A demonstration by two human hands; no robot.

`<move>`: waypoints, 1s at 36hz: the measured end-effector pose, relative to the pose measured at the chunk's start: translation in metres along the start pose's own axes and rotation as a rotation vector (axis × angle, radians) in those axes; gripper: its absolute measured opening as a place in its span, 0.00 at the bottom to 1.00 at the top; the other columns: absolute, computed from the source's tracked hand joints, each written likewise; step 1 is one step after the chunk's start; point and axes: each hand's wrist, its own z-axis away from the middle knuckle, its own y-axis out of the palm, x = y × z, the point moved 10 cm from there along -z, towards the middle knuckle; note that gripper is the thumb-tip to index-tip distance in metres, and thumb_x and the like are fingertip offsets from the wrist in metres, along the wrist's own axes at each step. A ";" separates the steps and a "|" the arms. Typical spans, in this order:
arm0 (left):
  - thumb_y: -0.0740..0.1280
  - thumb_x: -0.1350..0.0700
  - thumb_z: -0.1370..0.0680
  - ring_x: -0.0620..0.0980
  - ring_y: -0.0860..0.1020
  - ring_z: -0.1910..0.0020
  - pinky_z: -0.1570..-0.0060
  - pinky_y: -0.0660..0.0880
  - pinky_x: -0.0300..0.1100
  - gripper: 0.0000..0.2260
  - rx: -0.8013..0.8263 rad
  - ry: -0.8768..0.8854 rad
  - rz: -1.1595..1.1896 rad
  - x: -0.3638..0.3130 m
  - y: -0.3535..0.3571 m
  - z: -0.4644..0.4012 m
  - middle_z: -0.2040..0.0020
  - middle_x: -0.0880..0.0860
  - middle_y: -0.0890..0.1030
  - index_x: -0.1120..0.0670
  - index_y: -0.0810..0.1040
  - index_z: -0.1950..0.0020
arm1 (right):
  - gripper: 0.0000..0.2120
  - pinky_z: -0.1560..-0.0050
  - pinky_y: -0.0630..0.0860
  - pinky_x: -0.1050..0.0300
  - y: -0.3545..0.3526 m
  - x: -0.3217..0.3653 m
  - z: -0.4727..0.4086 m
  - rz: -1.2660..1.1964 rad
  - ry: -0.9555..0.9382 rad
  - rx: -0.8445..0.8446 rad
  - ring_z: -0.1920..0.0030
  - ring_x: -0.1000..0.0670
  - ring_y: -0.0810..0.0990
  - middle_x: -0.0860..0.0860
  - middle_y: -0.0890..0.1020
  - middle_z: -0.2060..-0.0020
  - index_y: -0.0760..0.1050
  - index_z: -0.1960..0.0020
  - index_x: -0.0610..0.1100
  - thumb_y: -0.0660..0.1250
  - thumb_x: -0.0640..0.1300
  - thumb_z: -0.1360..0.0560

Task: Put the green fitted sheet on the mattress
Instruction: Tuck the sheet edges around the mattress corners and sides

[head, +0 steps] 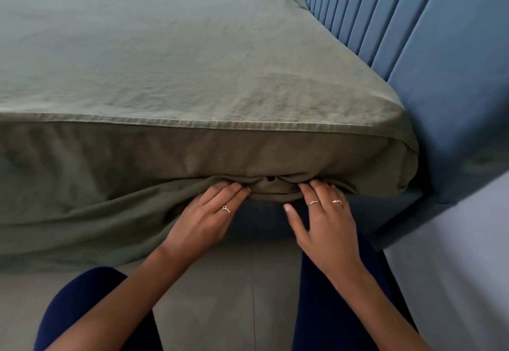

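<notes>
The olive-green cotton fitted sheet [170, 56] covers the whole top of the mattress, filling the upper and middle part of the frame, its surface lightly creased and its stitched seam running along the near top edge from the left border to the rounded corner at centre right. Below that seam the sheet hangs down the near side of the mattress; at lower left it falls loose in slack folds towards the floor, while towards the right corner it is drawn in under the bottom edge. At the lower centre of the frame the sheet's hem is bunched into a small gathered pucker, and both hands work at it. The left hand [205, 220] lies with its fingers stretched forward and close together, their tips pressed into the folded hem just left of the pucker; a ring shows on one finger. The right hand [326, 224] sits just right of the pucker, fingers extended with their tips pushed into the gathered cloth and the thumb spread out to the left, free of the fabric; two rings show on it. Neither hand is curled round the cloth; both press it with nearly straight fingers. Along the right side of the frame stands the blue padded headboard with vertical channels [429, 34], touching the mattress corner. The pale grey tiled floor [220, 282] fills the bottom centre, with the person's dark navy trouser legs [325, 309] on either side of the forearms.
</notes>
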 end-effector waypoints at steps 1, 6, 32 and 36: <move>0.66 0.64 0.24 0.57 0.79 0.47 0.47 0.77 0.51 0.15 0.012 0.007 -0.006 0.000 0.000 0.000 0.43 0.58 0.80 0.62 0.78 0.38 | 0.27 0.33 0.69 0.45 0.006 0.000 0.001 0.023 0.012 0.040 0.38 0.44 0.76 0.43 0.78 0.39 0.75 0.36 0.39 0.56 0.59 0.21; 0.63 0.58 0.20 0.56 0.81 0.50 0.48 0.78 0.48 0.13 -0.011 -0.050 0.000 0.003 -0.001 -0.009 0.44 0.57 0.81 0.61 0.80 0.40 | 0.32 0.29 0.62 0.45 0.018 0.002 0.003 0.083 0.059 0.097 0.34 0.45 0.73 0.43 0.75 0.35 0.72 0.33 0.39 0.51 0.63 0.22; 0.57 0.47 0.19 0.49 0.81 0.49 0.57 0.78 0.42 0.20 0.025 -0.152 -0.190 0.015 0.000 -0.019 0.42 0.51 0.81 0.55 0.77 0.34 | 0.39 0.33 0.67 0.48 0.008 0.000 -0.045 -0.058 0.094 0.023 0.43 0.45 0.79 0.44 0.83 0.50 0.80 0.48 0.39 0.44 0.68 0.22; 0.58 0.43 0.22 0.55 0.80 0.70 0.74 0.72 0.40 0.20 0.052 -0.377 -0.174 0.025 -0.009 -0.040 0.66 0.54 0.82 0.55 0.83 0.60 | 0.40 0.50 0.74 0.52 -0.001 -0.012 -0.057 0.006 0.069 0.091 0.58 0.46 0.82 0.48 0.84 0.65 0.81 0.63 0.44 0.39 0.69 0.23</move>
